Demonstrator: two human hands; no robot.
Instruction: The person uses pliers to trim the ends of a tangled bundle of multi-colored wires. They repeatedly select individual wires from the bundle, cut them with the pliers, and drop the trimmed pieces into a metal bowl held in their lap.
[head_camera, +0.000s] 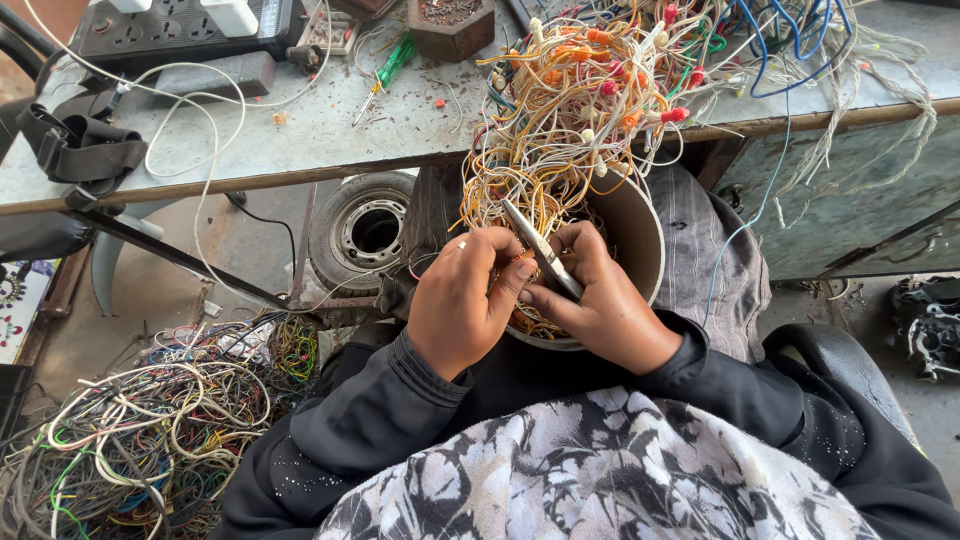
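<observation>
Soft, even daylight is filling the scene; shadows are staying faint, focus sharp, edges bowing toward three and nine o'clock.

Wire-salvage workshop: tangled wires (570, 110), cluttered workbench (300, 140).

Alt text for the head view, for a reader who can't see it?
A seated person's left hand and right hand work a metal blade over a round container of thin wires trailing from a tangled wire bundle on the workbench; a stripped wire pile lies on the floor.

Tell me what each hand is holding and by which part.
The right hand grips a metal cutting tool by its lower end, blade pointing up. The left hand pinches thin wires beside the blade; exactly where cannot be told.
</observation>
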